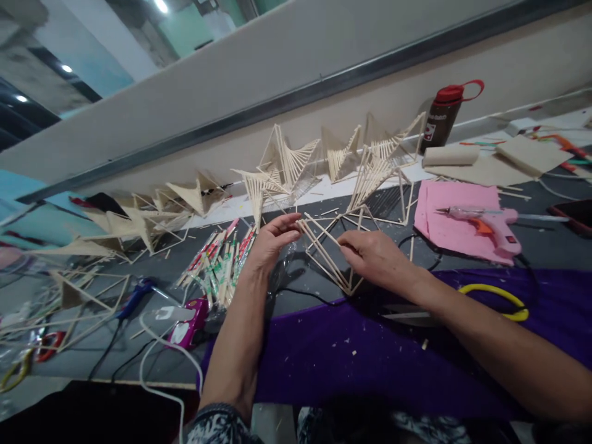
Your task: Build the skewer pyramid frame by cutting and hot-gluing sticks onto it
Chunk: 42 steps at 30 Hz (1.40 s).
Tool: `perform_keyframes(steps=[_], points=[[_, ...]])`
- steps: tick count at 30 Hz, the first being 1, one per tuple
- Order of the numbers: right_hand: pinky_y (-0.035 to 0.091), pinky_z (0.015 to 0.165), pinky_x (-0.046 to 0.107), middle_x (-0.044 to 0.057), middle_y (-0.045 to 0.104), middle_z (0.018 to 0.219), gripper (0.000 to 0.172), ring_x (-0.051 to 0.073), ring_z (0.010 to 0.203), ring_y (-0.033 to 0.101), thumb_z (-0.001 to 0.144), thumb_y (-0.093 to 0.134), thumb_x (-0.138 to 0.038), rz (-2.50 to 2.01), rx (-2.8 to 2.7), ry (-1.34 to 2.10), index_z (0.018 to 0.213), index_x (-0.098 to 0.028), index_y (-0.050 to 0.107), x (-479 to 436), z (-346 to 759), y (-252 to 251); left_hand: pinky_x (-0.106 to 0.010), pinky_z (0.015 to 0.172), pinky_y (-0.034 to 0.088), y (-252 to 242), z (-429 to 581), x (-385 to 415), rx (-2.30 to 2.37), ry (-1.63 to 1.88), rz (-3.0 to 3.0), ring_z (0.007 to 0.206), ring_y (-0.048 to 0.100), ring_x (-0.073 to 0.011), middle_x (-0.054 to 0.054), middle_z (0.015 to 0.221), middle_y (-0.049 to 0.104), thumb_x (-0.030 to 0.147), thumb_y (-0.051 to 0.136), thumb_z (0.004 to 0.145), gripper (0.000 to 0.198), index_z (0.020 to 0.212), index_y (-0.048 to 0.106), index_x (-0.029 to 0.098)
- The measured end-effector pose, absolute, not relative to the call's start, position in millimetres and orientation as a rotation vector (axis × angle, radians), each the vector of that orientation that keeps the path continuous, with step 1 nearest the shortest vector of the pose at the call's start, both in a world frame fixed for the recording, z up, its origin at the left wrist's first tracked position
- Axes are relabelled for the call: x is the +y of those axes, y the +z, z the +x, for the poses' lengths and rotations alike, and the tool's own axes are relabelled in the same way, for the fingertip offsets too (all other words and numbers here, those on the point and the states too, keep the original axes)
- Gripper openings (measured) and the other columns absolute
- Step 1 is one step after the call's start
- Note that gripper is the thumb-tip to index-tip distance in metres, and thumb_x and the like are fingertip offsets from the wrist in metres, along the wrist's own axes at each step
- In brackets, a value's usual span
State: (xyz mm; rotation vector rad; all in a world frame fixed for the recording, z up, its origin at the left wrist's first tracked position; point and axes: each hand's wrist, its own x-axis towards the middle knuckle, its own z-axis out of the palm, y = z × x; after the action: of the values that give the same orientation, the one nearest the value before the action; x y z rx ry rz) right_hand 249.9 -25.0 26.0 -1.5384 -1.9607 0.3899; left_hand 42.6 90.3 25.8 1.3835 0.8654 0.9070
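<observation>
A frame of thin wooden sticks [329,250] lies on the dark table between my two hands. My left hand [272,240] pinches the frame's left corner with curled fingers. My right hand [374,258] grips the frame's right side, fingers closed over the sticks. A bundle of wrapped chopsticks [217,262] lies just left of my left hand. A purple cloth [370,357] covers the table edge under my forearms.
Several finished stick structures [287,163] line the wall behind. A pink glue gun [485,223] rests on a pink sheet at right. A dark bottle with a red cap [441,114] stands at the back. A blue glue gun [134,299], cables and yellow-handled scissors [504,302] lie nearby.
</observation>
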Motion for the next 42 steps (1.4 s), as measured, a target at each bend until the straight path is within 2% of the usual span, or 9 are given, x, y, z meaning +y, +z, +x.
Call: perform_keyframes(steps=[4, 9, 13, 15, 19, 26, 29, 34, 42], points=[[0.037, 0.062, 0.023, 0.002, 0.066, 0.075, 0.023, 0.012, 0.066, 0.056, 0.083, 0.043, -0.019, -1.461, -1.895, 0.533, 0.086, -0.016, 0.066, -25.2, 251.9, 28.4, -0.027, 0.080, 0.046, 21.7, 41.6, 87.9, 0.851, 0.923, 1.422, 0.084, 0.063, -0.0156, -0.007, 0.091, 0.070, 0.020, 0.076, 0.060, 0.042, 0.101, 0.069, 0.017], [0.036, 0.052, 0.021, -0.001, 0.062, 0.066, 0.020, 0.009, 0.053, 0.049, 0.080, 0.045, -0.022, -1.403, -1.724, 0.894, 0.079, -0.017, 0.065, -25.2, 253.1, 27.7, -0.027, 0.078, 0.045, 23.3, 36.9, 83.6, 0.873, 1.020, 1.442, 0.085, 0.063, -0.0156, -0.006, 0.091, 0.070, 0.022, 0.073, 0.064, 0.034, 0.097, 0.070, 0.017], [0.034, 0.043, 0.020, -0.001, 0.060, 0.066, 0.021, 0.007, 0.044, 0.042, 0.079, 0.047, -0.028, -1.348, -1.546, 1.180, 0.083, -0.015, 0.063, -26.1, 251.4, 26.0, -0.022, 0.062, 0.043, 37.5, 37.6, 75.4, 0.992, 1.285, 1.435, 0.070, 0.061, -0.0126, -0.003, 0.078, 0.069, 0.028, 0.072, 0.066, 0.023, 0.087, 0.071, 0.017], [0.033, 0.042, 0.020, -0.001, 0.058, 0.065, 0.022, 0.006, 0.043, 0.041, 0.078, 0.049, -0.032, -1.299, -1.482, 1.269, 0.085, -0.014, 0.061, -27.3, 250.2, 27.1, -0.021, 0.054, 0.041, 47.3, 41.0, 69.6, 0.987, 1.294, 1.457, 0.061, 0.058, -0.0107, -0.003, 0.075, 0.069, 0.031, 0.070, 0.068, 0.022, 0.085, 0.071, 0.018], [0.033, 0.042, 0.019, -0.001, 0.057, 0.066, 0.023, 0.006, 0.044, 0.041, 0.079, 0.050, -0.032, -1.228, -1.498, 1.298, 0.089, -0.015, 0.060, -29.8, 249.7, 30.4, -0.021, 0.044, 0.038, 62.7, 52.9, 57.7, 0.937, 1.126, 1.436, 0.054, 0.057, -0.0108, -0.005, 0.073, 0.068, 0.035, 0.070, 0.068, 0.025, 0.084, 0.071, 0.016], [0.032, 0.043, 0.018, -0.002, 0.055, 0.066, 0.021, 0.005, 0.045, 0.040, 0.081, 0.048, -0.026, -1.132, -1.593, 1.317, 0.092, -0.014, 0.062, -33.5, 252.1, 36.0, -0.018, 0.040, 0.037, 71.4, 53.2, 49.9, 0.835, 1.017, 1.317, 0.047, 0.056, -0.0084, -0.003, 0.066, 0.066, 0.029, 0.074, 0.064, 0.019, 0.076, 0.067, 0.016], [0.033, 0.048, 0.019, -0.003, 0.055, 0.065, 0.019, 0.006, 0.049, 0.042, 0.082, 0.048, -0.023, -1.133, -1.717, 1.196, 0.089, -0.014, 0.063, -35.9, 252.2, 41.0, -0.017, 0.039, 0.037, 71.1, 43.9, 49.3, 0.851, 0.978, 1.324, 0.044, 0.054, -0.0070, -0.001, 0.060, 0.064, 0.026, 0.075, 0.064, 0.016, 0.074, 0.066, 0.016], [0.037, 0.065, 0.021, 0.000, 0.064, 0.075, 0.019, 0.009, 0.068, 0.055, 0.084, 0.047, -0.017, -1.189, -1.976, 0.716, 0.087, -0.016, 0.066, -38.5, 248.9, 42.0, -0.017, 0.037, 0.036, 63.9, 33.1, 43.1, 0.960, 0.992, 1.316, 0.038, 0.049, -0.0058, 0.000, 0.054, 0.060, 0.023, 0.075, 0.062, 0.015, 0.070, 0.066, 0.015], [0.033, 0.060, 0.023, 0.004, 0.065, 0.077, 0.017, 0.011, 0.066, 0.055, 0.088, 0.047, -0.021, -1.361, -2.128, 0.348, 0.086, -0.014, 0.063, -41.5, 238.7, 31.2, -0.017, 0.036, 0.034, 56.7, 25.8, 37.0, 1.099, 1.039, 1.294, 0.037, 0.044, -0.0061, 0.002, 0.052, 0.057, 0.021, 0.072, 0.061, 0.015, 0.067, 0.060, 0.014]])
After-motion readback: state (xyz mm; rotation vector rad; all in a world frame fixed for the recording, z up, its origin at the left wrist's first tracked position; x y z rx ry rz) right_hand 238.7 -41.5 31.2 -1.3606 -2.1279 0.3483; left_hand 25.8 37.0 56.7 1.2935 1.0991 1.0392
